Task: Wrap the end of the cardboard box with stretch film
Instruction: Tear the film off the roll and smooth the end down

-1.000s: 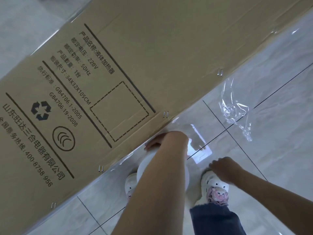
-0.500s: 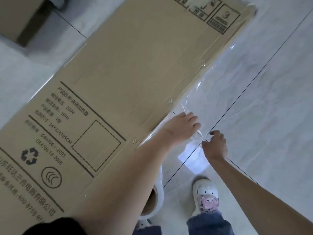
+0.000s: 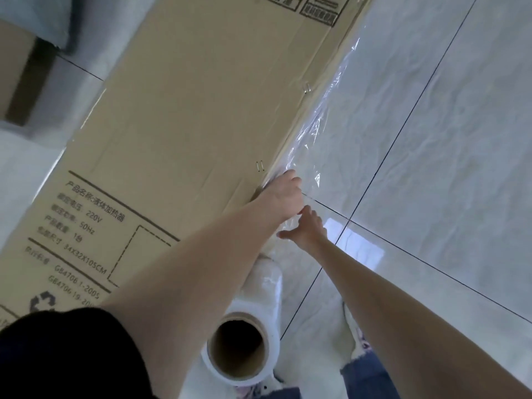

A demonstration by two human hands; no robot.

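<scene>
Tan cardboard box (image 3: 184, 116) with black print, clear glossy stretch film (image 3: 322, 131), white roll (image 3: 244, 352) — brown core, pale grey veined floor tiles (image 3: 446, 168)

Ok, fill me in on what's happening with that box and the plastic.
A person is wrapping a long cardboard box in stretch film. The left hand is at the box's long edge, gripping the clear film there, and the right hand reaches in just below it with fingers spread, touching the loose film. A strip of film already runs along that edge toward the far end. The film roll stands by the person's feet on the tiled floor, held by neither hand.
</scene>
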